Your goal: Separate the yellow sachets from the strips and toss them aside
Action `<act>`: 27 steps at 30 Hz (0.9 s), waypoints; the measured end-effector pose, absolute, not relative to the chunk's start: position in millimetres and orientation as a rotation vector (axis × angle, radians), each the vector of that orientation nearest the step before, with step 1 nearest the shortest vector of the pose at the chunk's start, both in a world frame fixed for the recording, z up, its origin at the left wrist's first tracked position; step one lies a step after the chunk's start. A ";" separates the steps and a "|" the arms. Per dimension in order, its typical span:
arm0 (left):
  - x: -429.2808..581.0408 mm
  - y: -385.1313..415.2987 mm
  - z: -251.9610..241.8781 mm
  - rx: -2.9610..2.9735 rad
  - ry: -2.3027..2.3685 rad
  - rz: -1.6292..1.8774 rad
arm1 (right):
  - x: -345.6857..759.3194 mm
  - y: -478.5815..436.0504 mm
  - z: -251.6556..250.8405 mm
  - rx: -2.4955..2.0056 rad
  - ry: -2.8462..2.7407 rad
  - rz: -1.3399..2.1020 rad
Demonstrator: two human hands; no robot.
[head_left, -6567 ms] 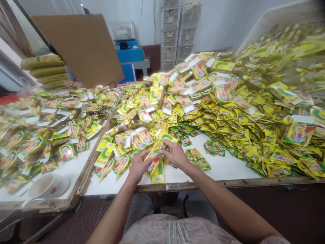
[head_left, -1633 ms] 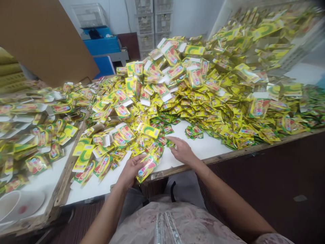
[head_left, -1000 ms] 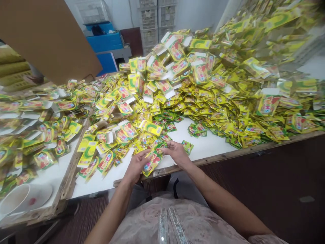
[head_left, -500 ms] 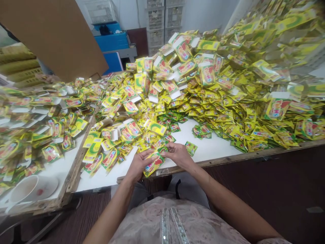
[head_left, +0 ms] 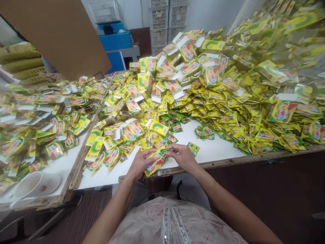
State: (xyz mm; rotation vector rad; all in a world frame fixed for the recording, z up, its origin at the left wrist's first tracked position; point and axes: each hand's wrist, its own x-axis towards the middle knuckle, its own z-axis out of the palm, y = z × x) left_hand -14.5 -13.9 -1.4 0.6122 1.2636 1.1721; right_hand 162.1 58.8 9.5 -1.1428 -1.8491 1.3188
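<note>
At the table's front edge, my left hand (head_left: 140, 163) is closed around a small yellow-and-green printed carton (head_left: 154, 164), which lies tilted with one end toward my right hand. My right hand (head_left: 183, 156) pinches a small green sachet (head_left: 164, 153) at that end of the carton; fingers partly hide it, and I cannot tell how far it is inside. A loose green sachet (head_left: 193, 148) lies flat just right of my right hand. Beyond it sits a little stack of green sachets (head_left: 204, 132).
A tall heap of yellow sachets (head_left: 228, 112) fills the right and back. Open cartons (head_left: 134, 128) lie ahead and left. On the left table stand a white mug (head_left: 38, 184) and more filled-looking cartons (head_left: 54, 150). A wooden rim (head_left: 228, 159) edges the table; a cardboard sheet (head_left: 63, 40) leans behind.
The view has shifted slightly, so the table appears a little farther right. Both hands keep hold of the carton and sachet, with only a small movement of the right fingers at the carton's end.
</note>
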 end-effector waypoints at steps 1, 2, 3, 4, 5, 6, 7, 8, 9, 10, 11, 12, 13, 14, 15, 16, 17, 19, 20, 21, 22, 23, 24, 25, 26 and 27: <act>-14.0 -13.8 -1.9 0.607 1.264 1.169 | 160.6 57.7 9.1 -1.150 -1.864 1.322; -13.6 -13.8 -2.4 0.600 1.268 1.163 | 159.0 56.4 8.8 -1.146 -1.874 1.357; -13.3 -13.8 -2.6 0.595 1.274 1.154 | 157.6 55.1 8.6 -1.141 -1.871 1.412; -13.1 -13.9 -2.5 0.594 1.275 1.144 | 156.4 53.9 8.6 -1.134 -1.856 1.478; -13.0 -13.9 -1.9 0.597 1.272 1.134 | 155.6 52.9 9.1 -1.124 -1.837 1.545; -13.1 -13.9 -1.0 0.604 1.267 1.126 | 155.2 52.0 10.0 -1.109 -1.819 1.602; -13.2 -13.7 0.0 0.613 1.263 1.120 | 155.1 51.2 11.5 -1.086 -1.803 1.654; -13.5 -13.6 1.1 0.624 1.257 1.116 | 155.4 50.5 13.4 -1.055 -1.788 1.715; -13.7 -13.3 2.0 0.632 1.254 1.113 | 155.8 49.9 15.7 -1.017 -1.762 1.791; -13.9 -13.1 2.5 0.637 1.251 1.111 | 156.3 49.3 17.9 -0.976 -1.723 1.877; -13.9 -12.7 2.7 0.641 1.248 1.112 | 156.6 48.7 19.7 -0.940 -1.672 1.962; -13.7 -12.4 2.5 0.642 1.246 1.118 | 156.6 48.0 21.0 -0.911 -1.624 2.033; -13.2 -11.9 2.2 0.638 1.248 1.128 | 156.1 47.2 21.5 -0.892 -1.587 2.073; -12.6 -11.5 1.9 0.634 1.255 1.142 | 155.0 46.5 21.0 -0.887 -1.569 2.082; -11.8 -11.0 1.8 0.632 1.262 1.157 | 153.5 45.9 19.8 -0.889 -1.570 2.072; -10.9 -10.7 2.1 0.630 1.261 1.169 | 151.5 45.4 17.9 -0.893 -1.582 2.057; -9.9 -10.5 2.9 0.625 1.253 1.176 | 149.1 45.1 15.6 -0.899 -1.594 2.040; -7.9 -11.2 5.4 0.657 1.227 1.159 | 143.9 44.7 10.7 -0.907 -1.577 2.018; -6.9 -12.1 6.8 0.708 1.227 1.133 | 141.2 44.5 8.5 -0.909 -1.547 2.005; -6.2 -13.4 8.2 0.779 1.235 1.090 | 138.6 44.2 6.5 -0.912 -1.510 1.980; -6.1 -14.8 9.6 0.859 1.252 1.034 | 136.2 43.8 4.9 -0.917 -1.479 1.949; -7.5 -16.2 11.3 0.935 1.276 0.968 | 134.2 43.3 3.6 -0.921 -1.465 1.911; -11.5 -17.4 13.7 0.993 1.309 0.890 | 133.0 43.0 2.6 -0.926 -1.479 1.856; -19.1 -18.0 17.8 1.029 1.355 0.815 | 132.9 43.0 1.8 -0.937 -1.522 1.780; -31.3 -17.7 24.3 1.051 1.418 0.755 | 133.9 43.8 1.0 -0.955 -1.579 1.688; -48.6 -16.2 33.9 1.069 1.515 0.726 | 136.3 45.6 0.2 -0.976 -1.638 1.592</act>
